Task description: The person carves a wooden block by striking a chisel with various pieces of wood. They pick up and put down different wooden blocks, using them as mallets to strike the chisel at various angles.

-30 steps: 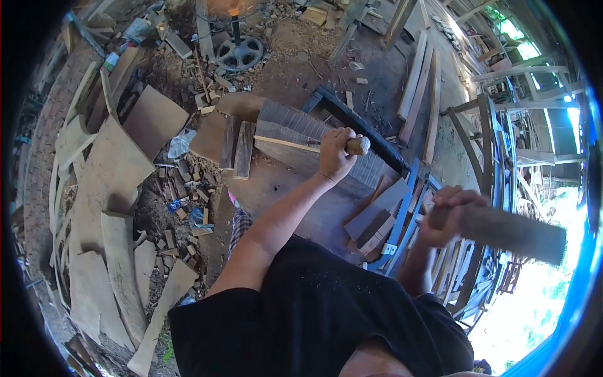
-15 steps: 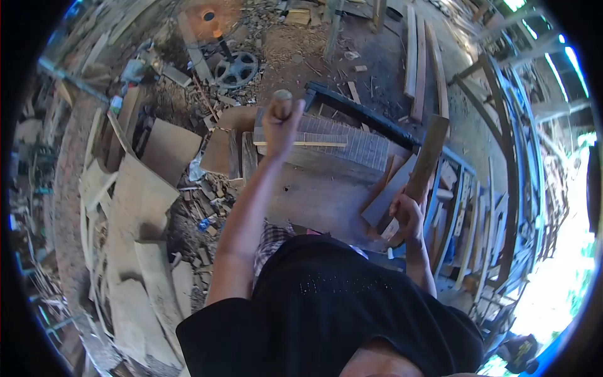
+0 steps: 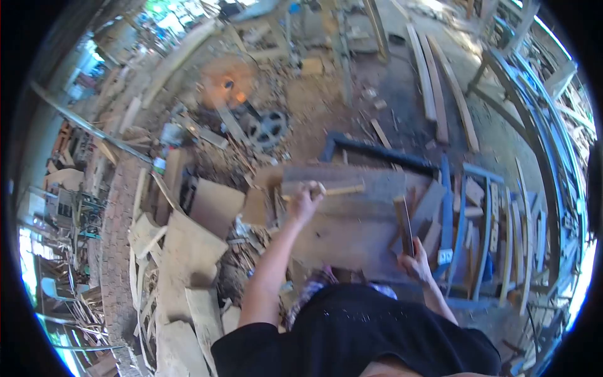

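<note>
My left hand (image 3: 304,205) is closed around a round-ended wooden handle (image 3: 318,188). Its lower end is hidden, so the kind of tool does not show. Under that hand, a thin light wooden strip (image 3: 345,189) lies across a grey-brown wooden block (image 3: 383,182). My right hand (image 3: 415,260) grips a flat, thick piece of wood (image 3: 404,221) by its near end. That piece points away from me, is seen nearly edge-on, and is apart from my left hand.
A wide board (image 3: 352,245) lies in front of me. Pale slabs (image 3: 188,257) and scraps crowd the left. A spoked wheel (image 3: 269,130) stands beyond, near a blurred orange-lit disc (image 3: 229,81). A blue frame (image 3: 447,213) and many timber strips (image 3: 505,239) stand at the right.
The camera view has shifted, so the scene sits lower and further right. My left hand has come lower over the block. The wood in my right hand has turned edge-on.
</note>
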Demonstrator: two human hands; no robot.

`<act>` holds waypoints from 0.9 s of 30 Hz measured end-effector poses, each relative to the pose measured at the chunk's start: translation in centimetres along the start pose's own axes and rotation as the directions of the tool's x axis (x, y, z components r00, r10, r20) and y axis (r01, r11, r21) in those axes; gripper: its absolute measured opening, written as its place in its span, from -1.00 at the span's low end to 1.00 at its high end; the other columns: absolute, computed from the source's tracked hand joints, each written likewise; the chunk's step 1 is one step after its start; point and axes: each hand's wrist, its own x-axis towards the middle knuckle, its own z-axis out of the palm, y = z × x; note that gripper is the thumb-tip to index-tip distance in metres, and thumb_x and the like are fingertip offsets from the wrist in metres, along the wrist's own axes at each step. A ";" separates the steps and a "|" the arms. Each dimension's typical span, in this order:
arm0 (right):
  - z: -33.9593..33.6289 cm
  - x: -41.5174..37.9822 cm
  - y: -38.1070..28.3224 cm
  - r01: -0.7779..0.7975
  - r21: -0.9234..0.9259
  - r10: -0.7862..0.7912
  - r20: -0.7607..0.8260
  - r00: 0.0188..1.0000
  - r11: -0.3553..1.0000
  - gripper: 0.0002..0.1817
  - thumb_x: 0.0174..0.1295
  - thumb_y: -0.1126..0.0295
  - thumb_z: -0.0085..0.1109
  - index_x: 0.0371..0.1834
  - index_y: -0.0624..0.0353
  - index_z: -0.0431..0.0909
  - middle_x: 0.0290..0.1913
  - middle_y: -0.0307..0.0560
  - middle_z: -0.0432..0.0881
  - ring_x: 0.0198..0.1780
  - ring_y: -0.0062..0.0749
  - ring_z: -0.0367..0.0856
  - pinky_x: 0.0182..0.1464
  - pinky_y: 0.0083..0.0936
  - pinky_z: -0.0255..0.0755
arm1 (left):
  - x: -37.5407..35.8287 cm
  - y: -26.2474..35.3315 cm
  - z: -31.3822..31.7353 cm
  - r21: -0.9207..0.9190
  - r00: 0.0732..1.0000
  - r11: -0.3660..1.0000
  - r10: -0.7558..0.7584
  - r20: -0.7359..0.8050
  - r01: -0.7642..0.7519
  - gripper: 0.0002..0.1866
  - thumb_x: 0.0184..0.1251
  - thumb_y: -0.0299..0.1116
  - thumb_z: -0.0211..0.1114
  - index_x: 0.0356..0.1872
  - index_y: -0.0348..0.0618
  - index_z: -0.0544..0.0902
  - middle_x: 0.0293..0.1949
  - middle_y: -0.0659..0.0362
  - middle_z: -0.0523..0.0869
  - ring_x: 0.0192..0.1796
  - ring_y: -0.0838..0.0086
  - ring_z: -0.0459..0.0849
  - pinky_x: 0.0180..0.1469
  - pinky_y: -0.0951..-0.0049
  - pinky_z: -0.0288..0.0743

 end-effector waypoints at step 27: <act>13.6 3.8 -5.0 -0.138 -0.133 0.096 -0.282 0.955 0.981 -0.61 0.07 0.30 0.32 -0.15 0.18 0.34 -0.50 -0.19 0.47 -0.53 -0.55 0.49 -0.48 -0.55 0.40 | 5.7 -3.2 2.0 0.207 0.926 0.908 0.376 -0.019 -0.364 -0.66 0.14 -0.39 0.22 0.00 0.06 0.56 -0.07 -0.01 0.53 -0.27 0.11 0.69 -0.26 0.11 0.51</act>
